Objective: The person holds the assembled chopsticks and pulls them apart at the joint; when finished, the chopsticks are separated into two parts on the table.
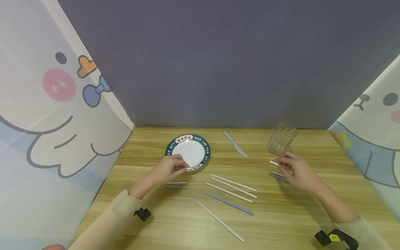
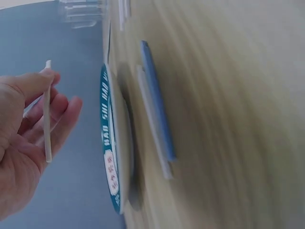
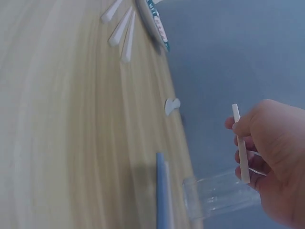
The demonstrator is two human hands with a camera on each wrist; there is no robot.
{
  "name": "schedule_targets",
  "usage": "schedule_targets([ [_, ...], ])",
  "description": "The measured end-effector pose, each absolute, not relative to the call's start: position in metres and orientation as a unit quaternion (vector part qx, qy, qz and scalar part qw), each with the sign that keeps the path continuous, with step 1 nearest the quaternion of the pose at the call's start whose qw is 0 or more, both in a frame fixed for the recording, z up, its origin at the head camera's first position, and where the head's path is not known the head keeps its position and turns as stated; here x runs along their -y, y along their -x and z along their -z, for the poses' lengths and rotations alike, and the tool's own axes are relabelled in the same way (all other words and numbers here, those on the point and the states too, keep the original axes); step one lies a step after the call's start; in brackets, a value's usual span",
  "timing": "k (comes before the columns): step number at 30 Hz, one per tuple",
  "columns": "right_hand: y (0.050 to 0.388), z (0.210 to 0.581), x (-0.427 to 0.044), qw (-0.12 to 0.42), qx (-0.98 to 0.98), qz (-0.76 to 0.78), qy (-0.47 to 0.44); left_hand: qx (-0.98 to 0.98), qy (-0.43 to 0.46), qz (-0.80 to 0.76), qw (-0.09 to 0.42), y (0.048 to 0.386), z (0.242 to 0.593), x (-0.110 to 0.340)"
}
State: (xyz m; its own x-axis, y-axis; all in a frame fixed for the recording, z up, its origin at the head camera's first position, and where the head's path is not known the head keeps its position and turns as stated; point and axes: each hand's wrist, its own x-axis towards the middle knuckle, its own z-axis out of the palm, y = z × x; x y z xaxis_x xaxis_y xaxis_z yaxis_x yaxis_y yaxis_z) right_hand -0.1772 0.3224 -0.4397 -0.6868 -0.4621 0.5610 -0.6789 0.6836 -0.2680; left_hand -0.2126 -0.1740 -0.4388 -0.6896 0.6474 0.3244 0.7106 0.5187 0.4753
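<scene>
My left hand (image 1: 173,167) is over the near left edge of a white plate (image 1: 190,152) with a green lettered rim. It pinches a short thin white stick (image 2: 47,119), whose upper end looks uneven in the left wrist view. Below that hand, a short white stick (image 1: 175,182) and a short blue stick (image 1: 176,187) lie side by side. At the right, my right hand (image 1: 295,172) pinches another short white stick (image 3: 242,152), held above the table. Under it lie a short blue stick (image 3: 160,191) and a white one (image 3: 168,195), partly hidden in the head view.
Several long white sticks (image 1: 233,182) and one long blue stick (image 1: 229,203) lie across the middle of the wooden table (image 1: 175,222). A pale plastic knife (image 1: 235,144) is right of the plate. A clear glass (image 1: 282,139) stands just beyond my right hand. A grey wall (image 1: 218,62) closes the back.
</scene>
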Motion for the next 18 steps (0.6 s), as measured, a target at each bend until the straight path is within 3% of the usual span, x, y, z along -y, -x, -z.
schedule_targets([
  [10,0.168,0.455,-0.333,0.192,0.919,-0.206,-0.277,0.888,0.371,0.269,-0.033,0.193,0.448,0.192],
  [18,0.164,0.468,-0.34,0.161,0.93,-0.194,-0.269,0.879,0.386,0.271,-0.071,0.181,0.461,0.194],
])
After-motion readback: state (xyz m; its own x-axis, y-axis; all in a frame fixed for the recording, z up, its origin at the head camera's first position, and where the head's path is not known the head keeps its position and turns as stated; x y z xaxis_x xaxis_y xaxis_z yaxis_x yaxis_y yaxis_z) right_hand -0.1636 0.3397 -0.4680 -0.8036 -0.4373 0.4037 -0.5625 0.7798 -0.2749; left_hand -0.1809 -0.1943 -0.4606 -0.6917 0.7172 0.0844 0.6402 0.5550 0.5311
